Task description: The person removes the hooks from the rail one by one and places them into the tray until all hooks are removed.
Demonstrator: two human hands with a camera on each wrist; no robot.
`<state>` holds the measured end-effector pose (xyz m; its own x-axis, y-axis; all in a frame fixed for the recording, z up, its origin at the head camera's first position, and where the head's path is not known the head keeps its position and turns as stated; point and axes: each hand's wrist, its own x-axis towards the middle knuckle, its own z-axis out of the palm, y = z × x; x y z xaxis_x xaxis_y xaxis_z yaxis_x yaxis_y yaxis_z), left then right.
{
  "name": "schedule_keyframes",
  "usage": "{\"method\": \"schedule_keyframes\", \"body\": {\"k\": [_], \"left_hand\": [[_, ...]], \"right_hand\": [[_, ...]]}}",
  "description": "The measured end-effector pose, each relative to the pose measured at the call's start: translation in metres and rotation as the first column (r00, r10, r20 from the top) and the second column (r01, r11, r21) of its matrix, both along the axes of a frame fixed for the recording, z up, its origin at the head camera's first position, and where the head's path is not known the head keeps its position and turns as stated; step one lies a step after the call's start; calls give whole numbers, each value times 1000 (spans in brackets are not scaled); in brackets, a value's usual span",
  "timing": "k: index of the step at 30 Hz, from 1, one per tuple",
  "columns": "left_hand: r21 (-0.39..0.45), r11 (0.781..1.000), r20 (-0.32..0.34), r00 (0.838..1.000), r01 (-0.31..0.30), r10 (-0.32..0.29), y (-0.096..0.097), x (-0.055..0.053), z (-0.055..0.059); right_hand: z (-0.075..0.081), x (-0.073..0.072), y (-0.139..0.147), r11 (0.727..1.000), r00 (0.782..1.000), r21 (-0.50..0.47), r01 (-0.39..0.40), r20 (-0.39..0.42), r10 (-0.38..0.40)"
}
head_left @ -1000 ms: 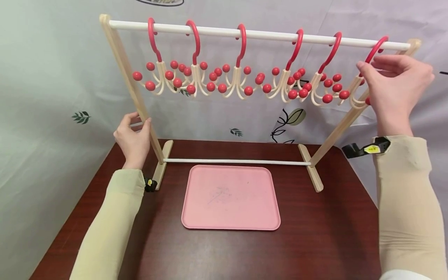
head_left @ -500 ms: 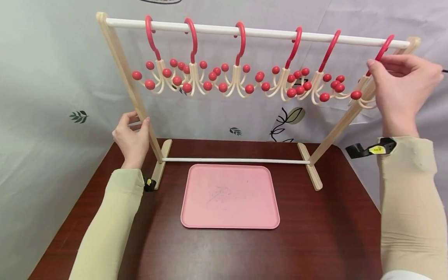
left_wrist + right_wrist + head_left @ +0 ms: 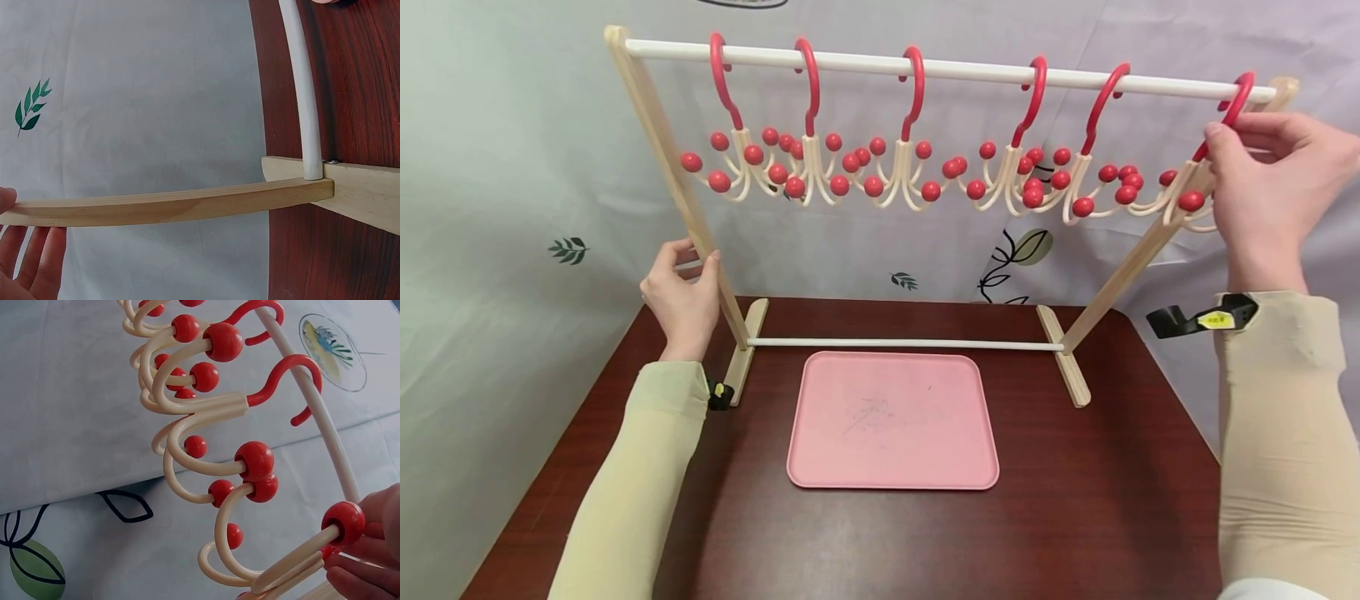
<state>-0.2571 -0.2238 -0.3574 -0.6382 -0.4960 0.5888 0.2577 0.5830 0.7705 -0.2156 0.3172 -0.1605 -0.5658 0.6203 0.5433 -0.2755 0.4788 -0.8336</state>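
My left hand (image 3: pixel 681 292) holds the left wooden post (image 3: pixel 673 167) of a small rack. In the left wrist view its thumb lies on one side of the post (image 3: pixel 169 206) and its fingers on the other. At the rack's right end my right hand (image 3: pixel 1281 187) pinches the red hook (image 3: pixel 1238 104) of a cream hanger with red ball tips (image 3: pixel 1180 187). That hook sits over the white top rail (image 3: pixel 970 71), close to the right post (image 3: pixel 1127 267). Several more such hangers, one a hanger in the middle (image 3: pixel 904 167), hang along the rail to the left.
A pink tray (image 3: pixel 895 479) lies on the dark red wooden table (image 3: pixel 880 542) in front of the rack. The white lower bar (image 3: pixel 880 342) joins the rack's two wooden feet. Behind everything hangs a pale cloth (image 3: pixel 850 258) with leaf prints.
My right hand has slid the end hanger to the right along the rail. The neighbouring hangers swing slightly. My left hand stays on the post.
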Motion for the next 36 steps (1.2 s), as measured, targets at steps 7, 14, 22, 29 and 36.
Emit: {"method": "schedule_keyframes", "body": {"k": [7, 14, 22, 29, 36], "left_hand": [[1, 1000, -15, 1000, 12, -12, 1, 3, 2], [13, 1000, -14, 1000, 14, -14, 2, 4, 4], [12, 1000, -1, 1000, 11, -11, 1, 2, 0], [12, 1000, 5, 1000, 7, -7, 0, 2, 1], [10, 1000, 1, 1000, 2, -2, -1, 0, 1]], "right_hand": [[3, 0, 1, 1000, 1000, 4, 3, -27, -3], [8, 1, 0, 998, 998, -57, -27, -54, 24], [13, 1, -3, 997, 997, -73, -29, -79, 23], [14, 8, -2, 990, 997, -127, -62, -55, 55], [13, 24, -1, 981, 996, -169, -92, 2, 94]]}}
